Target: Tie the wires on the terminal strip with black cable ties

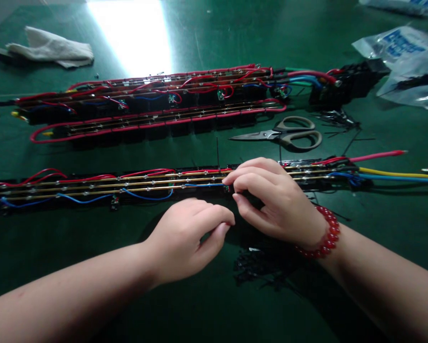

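A long wiring assembly [92, 186] with brass-coloured rods, red wires and blue wires runs across the table in front of me. My right hand [271, 200], with a red bead bracelet [331, 233] at its wrist, is over this assembly. Its fingers are curled with thumb and fingertips close together, beside the end of a blue wire [203, 185]. Just below the rods, my left hand [192, 236] pinches thumb against index finger. Whatever either hand may hold is too small or hidden to make out. Thin black cable ties [218, 152] stick up from the assembly.
Behind lies a second wired assembly [178, 88] with a looped red cable. Scissors [281, 135] lie between the two assemblies. A pile of black cable ties [260, 267] is near my right forearm. Plastic bags [407, 52] are at right, a pale cloth [53, 47] at back left.
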`<state>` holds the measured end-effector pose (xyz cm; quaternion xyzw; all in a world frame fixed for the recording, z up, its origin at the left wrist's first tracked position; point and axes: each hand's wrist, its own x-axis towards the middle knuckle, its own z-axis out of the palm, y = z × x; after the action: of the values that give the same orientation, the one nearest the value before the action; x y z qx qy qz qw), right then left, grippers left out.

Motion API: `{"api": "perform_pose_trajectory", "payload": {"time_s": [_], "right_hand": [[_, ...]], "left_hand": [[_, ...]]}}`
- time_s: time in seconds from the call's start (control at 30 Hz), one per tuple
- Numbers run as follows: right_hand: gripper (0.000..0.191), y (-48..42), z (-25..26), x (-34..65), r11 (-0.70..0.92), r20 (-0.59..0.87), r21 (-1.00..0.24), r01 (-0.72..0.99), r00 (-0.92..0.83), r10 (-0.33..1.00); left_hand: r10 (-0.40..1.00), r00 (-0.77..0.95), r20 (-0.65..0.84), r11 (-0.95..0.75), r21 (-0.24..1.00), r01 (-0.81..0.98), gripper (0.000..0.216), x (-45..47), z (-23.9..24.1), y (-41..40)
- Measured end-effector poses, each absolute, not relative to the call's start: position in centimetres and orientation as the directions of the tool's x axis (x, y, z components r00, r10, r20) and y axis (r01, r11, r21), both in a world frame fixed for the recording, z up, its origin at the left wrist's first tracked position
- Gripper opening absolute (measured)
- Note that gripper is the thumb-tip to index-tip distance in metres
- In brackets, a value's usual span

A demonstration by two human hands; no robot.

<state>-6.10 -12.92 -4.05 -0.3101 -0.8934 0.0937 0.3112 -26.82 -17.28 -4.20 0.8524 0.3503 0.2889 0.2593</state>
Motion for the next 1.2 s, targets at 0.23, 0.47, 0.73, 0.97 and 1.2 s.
{"api": "perform_pose_trajectory", "payload": {"time_s": [0.23, 0.47, 0.73, 0.97, 1.2], "right_hand": [[0.008, -13.1, -3.8, -6.4, 0.766, 0.486, -0.345, 0.542, -0.595, 0.640], [0.009, -13.1, -3.8, -6.4, 0.753, 0.489, -0.355, 0.555, -0.576, 0.655], [0.010, -12.7, -4.0, -6.1, 0.741, 0.492, -0.408, 0.534, -0.554, 0.671], [0.011, -12.3, -4.2, -5.8, 0.719, 0.525, -0.418, 0.556, -0.498, 0.690], [0.013, -12.4, -4.3, -5.4, 0.596, 0.556, -0.431, 0.678, -0.320, 0.767]], "left_hand": [[0.723, 0.560, 0.406, -0.686, 0.522, 0.507, 0.009, -27.1, -4.3, -17.1], [0.726, 0.456, 0.515, -0.642, 0.270, 0.717, 0.018, -27.3, -3.9, -17.4], [0.801, 0.363, 0.476, -0.474, 0.133, 0.871, 0.029, -28.5, -4.1, -15.7], [0.865, 0.315, 0.390, -0.379, 0.098, 0.920, 0.045, -29.4, -4.5, -14.6], [0.878, 0.320, 0.357, -0.365, 0.066, 0.929, 0.048, -29.4, -4.6, -14.7]]}}
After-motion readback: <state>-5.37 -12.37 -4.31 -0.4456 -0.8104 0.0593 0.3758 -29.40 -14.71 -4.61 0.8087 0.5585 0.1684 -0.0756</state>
